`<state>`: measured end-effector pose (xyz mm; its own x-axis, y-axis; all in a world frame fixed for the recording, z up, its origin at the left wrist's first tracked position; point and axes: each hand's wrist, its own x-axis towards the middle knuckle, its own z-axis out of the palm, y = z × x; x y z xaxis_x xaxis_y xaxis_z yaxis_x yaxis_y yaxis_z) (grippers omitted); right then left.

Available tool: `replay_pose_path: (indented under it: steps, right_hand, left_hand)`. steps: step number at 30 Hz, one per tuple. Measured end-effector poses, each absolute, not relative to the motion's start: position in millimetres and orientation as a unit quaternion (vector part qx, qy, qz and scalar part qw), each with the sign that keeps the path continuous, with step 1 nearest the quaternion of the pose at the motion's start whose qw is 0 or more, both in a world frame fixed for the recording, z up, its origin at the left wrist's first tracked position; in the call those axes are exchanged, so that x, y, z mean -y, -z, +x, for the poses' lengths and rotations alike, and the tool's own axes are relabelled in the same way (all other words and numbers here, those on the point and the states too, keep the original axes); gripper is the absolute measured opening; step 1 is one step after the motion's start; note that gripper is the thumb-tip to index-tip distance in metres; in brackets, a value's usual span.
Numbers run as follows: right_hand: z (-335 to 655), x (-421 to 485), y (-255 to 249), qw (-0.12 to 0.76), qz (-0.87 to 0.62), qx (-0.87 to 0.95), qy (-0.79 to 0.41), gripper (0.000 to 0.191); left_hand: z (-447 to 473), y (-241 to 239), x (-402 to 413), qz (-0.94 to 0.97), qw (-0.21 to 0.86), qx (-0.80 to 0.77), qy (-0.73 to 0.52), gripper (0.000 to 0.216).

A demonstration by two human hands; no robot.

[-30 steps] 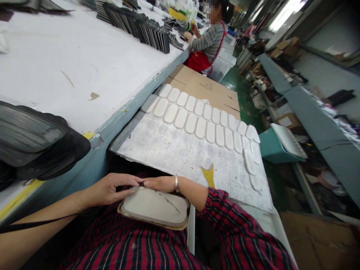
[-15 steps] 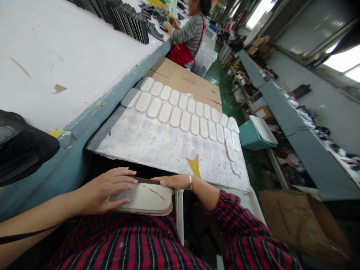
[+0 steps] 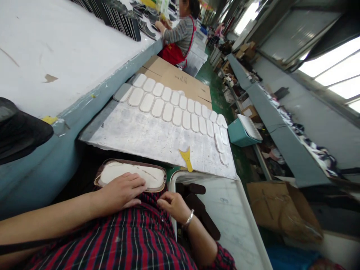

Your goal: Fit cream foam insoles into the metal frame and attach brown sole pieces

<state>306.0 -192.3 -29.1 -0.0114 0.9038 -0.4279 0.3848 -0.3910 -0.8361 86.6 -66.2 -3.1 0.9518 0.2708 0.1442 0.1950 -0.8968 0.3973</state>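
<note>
The left hand (image 3: 123,190) lies spread, ungripping, on the oval pad (image 3: 111,174), seemingly to steady it on the lap (image 3: 151,199) beneath, while the right hand (image 3: 174,205) curls loosely just beside, its grip unclear.

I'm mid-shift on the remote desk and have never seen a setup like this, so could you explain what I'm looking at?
There's no machine here: each grip is a bare hand. The camera sits on the person's head, looking forward and down. The left hand lies over a pale, rounded pad with a brownish edge, at the lap. The right hand, with a bracelet at its wrist, is loosely curled nearby; I can't make out anything in it. Ahead is a pale board bearing rows of white oval pieces and a yellow piece. Beside the right hand, a white tray holds dark pieces. Farther off, another person sits at the long table.
</note>
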Motion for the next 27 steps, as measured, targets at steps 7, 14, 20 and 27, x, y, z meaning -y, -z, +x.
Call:
replay_pose_path:
  steps: [7,14,20,27]
  right_hand:
    - [262.7,170.6,54.5,0.351,-0.677,0.320,-0.562,0.049]
    - [250.0,164.6,49.2,0.370,-0.661,0.207,-0.620,0.054]
    - [235.9,161.1,48.3,0.355,-0.647,0.242,-0.630,0.056]
    - [247.2,180.1,25.5,0.274,-0.704,0.560,-0.341,0.034]
  left_hand:
    - [87.6,8.9,67.5,0.956,0.196,-0.163,-0.148,0.022]
    - [98.1,6.9,69.3,0.931,0.245,-0.233,-0.139,0.019]
    - [98.1,3.7,60.2,0.913,0.300,-0.253,-0.116,0.020]
    - [68.2,11.6,59.5,0.933,0.276,-0.203,-0.110,0.051]
